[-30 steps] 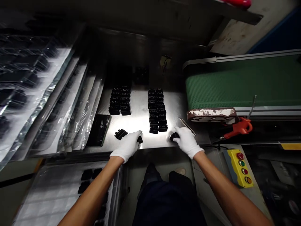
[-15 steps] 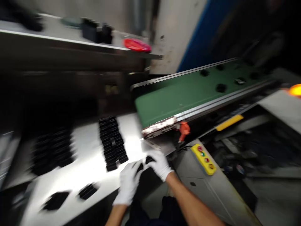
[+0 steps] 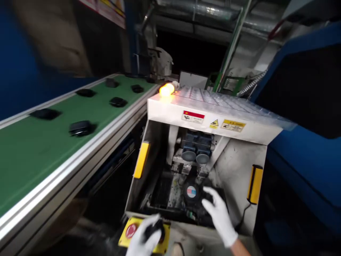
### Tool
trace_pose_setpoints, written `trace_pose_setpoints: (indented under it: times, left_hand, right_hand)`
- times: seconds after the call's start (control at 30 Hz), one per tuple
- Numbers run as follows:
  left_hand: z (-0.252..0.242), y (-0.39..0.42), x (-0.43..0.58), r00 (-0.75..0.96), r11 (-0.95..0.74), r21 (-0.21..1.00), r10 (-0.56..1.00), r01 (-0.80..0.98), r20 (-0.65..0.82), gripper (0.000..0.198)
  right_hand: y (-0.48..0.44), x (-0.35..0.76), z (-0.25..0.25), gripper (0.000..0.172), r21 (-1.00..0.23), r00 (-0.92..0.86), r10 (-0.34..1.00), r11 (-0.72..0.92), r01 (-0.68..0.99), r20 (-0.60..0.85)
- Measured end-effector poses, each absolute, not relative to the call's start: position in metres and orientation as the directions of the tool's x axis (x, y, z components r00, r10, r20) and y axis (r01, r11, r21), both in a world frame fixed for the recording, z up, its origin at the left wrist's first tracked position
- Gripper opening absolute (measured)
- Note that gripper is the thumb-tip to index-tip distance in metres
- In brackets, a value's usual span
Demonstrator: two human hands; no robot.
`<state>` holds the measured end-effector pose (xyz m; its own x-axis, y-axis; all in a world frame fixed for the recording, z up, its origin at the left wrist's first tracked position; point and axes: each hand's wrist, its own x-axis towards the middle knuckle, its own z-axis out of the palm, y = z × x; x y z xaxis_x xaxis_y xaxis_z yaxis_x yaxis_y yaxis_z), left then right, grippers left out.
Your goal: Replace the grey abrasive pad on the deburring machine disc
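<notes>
My left hand [image 3: 145, 236], in a white glove, is closed around a black part [image 3: 154, 229] above a yellow button box [image 3: 124, 233] with a red button. My right hand [image 3: 218, 213], gloved in white too, reaches into the open front of a white machine [image 3: 231, 160]. Its fingers are spread and curved, with no part between them, close to a black fixture bearing a round red and blue label [image 3: 191, 192]. Inside the machine, two round grey pads [image 3: 195, 157] sit above that fixture.
A green conveyor belt [image 3: 32, 149] with several black parts [image 3: 81, 128] runs along the left. Yellow bars [image 3: 141, 160] flank the machine's opening. An orange lamp [image 3: 167, 90] glows on its top. A dark blue-edged panel [image 3: 303, 89] hangs at the right.
The view has swung right, from the metal table and conveyor end to the machine. My hands have moved apart; the right one has opened and no longer holds a black part.
</notes>
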<state>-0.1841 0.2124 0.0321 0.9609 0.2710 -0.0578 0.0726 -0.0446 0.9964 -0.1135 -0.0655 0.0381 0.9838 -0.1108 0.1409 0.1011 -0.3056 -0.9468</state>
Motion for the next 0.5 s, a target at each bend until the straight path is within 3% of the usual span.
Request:
trace_pose_setpoints:
  times: [0.1, 0.23, 0.5]
  left_hand:
    - [0.049, 0.157, -0.042, 0.995, -0.053, 0.993, 0.006, -0.102, 0.103, 0.027]
    - [0.044, 0.124, 0.066, 0.976, -0.014, 0.993, -0.185, -0.118, 0.113, 0.030]
    - [0.020, 0.125, 0.085, 0.964, 0.022, 0.994, -0.244, -0.103, 0.105, 0.033]
  right_hand:
    - [-0.112, -0.015, 0.053, 0.034, -0.916, 0.958, -0.148, -0.359, 0.178, 0.245]
    - [-0.121, 0.041, 0.038, 0.032, -0.893, 0.955, -0.018, -0.360, 0.269, 0.295]
    - [-0.121, 0.050, 0.025, 0.044, -0.806, 0.909, 0.112, -0.428, 0.408, 0.401]
